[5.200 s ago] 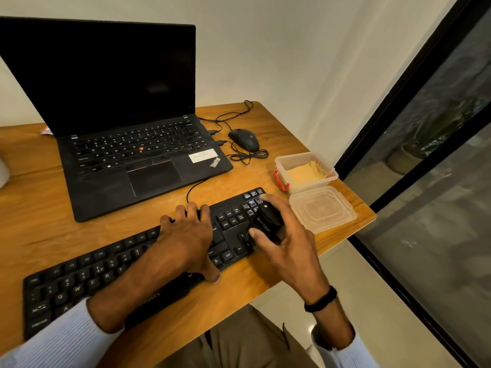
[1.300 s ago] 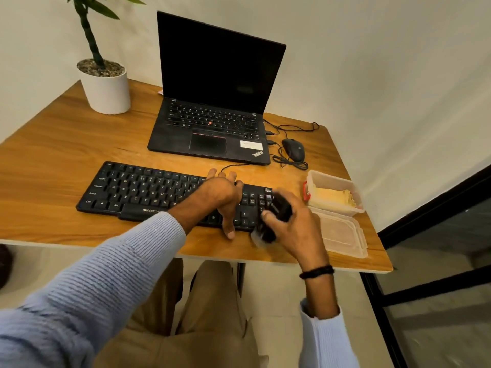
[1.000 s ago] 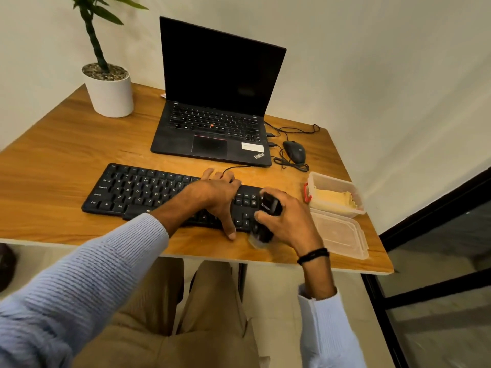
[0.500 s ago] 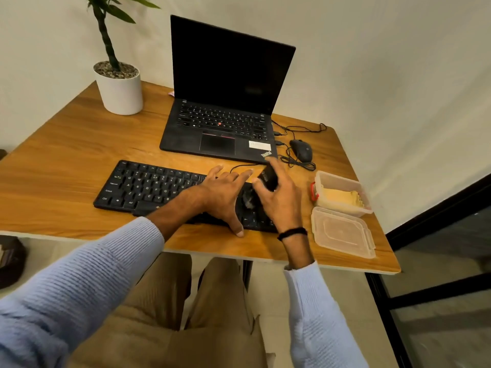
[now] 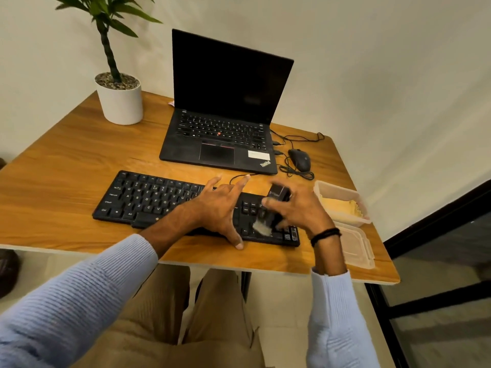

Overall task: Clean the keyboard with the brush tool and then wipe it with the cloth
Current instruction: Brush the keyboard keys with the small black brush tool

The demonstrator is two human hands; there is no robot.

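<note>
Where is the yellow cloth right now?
In the head view, the yellow cloth lies in the open plastic box on the right side of the table, between the mouse and the loose lid.

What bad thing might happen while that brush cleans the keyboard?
The brush tool in the right hand works near the front edge of the keyboard, so dust may drop onto the trousers. The right forearm lies close to the clear lid at the table edge and might knock it off.
</note>
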